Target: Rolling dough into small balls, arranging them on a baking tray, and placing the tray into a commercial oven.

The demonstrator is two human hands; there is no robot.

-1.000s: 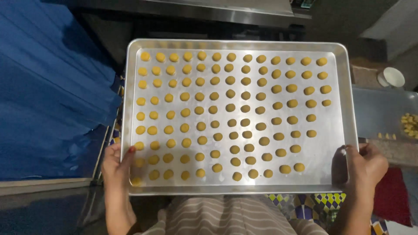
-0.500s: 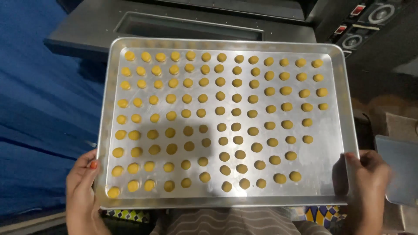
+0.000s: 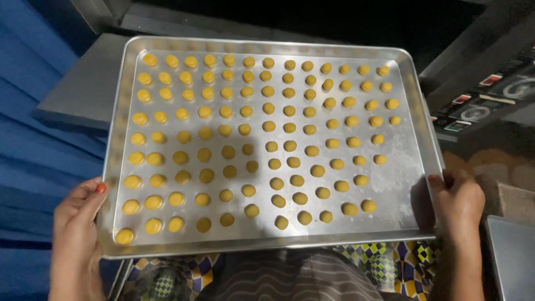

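Note:
I hold a large rectangular metal baking tray [image 3: 404, 184] level in front of me. Rows of several small round yellow dough balls [image 3: 268, 125] cover it, denser on the left, with a bare strip along the right side. My left hand [image 3: 78, 223] grips the tray's near left edge, thumb on the rim. My right hand [image 3: 458, 203] grips the near right edge, thumb over the rim.
Beyond the tray's far edge is a dark opening with a grey metal ledge [image 3: 83, 89]. A control panel with dials [image 3: 490, 97] lies at the right. Blue cloth [image 3: 28, 139] hangs at the left. A patterned floor [image 3: 390, 262] shows below.
The tray and both hands have moved forward toward the dark opening; the blue cloth has slid off to the left and the control panel has come into view at right.

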